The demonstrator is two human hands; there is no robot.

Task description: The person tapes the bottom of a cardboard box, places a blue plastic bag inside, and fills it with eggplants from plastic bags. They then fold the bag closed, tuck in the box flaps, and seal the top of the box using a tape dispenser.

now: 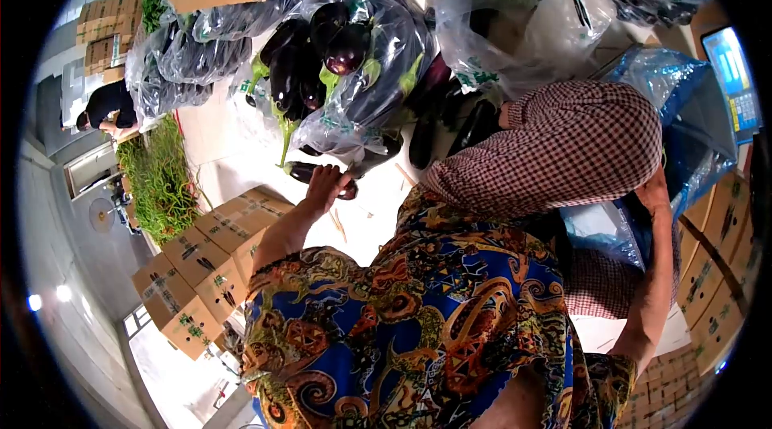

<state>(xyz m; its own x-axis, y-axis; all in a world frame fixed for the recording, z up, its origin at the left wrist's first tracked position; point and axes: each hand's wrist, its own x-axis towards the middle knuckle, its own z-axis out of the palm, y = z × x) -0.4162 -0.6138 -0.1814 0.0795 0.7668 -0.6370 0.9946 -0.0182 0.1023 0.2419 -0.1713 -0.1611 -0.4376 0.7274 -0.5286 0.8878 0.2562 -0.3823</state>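
My left hand (326, 185) reaches out over the pale floor and closes on a dark purple eggplant (299, 172) lying just below a clear plastic bag of eggplants (354, 67). My right hand (653, 192) is on the right, gripping the rim of a blue plastic bag (683, 107). Its fingers are partly hidden behind red-checked cloth (563, 147). A colourful patterned garment (418, 308) fills the lower middle of the view.
Several more clear bags of eggplants (515, 11) are heaped at the top. Printed cardboard boxes (201, 268) stand at the left and stacked boxes (716, 284) at the right. Green vegetables (157, 180) are piled at the left, beside a crouching person (108, 103). A scale display (733, 75) sits at the upper right.
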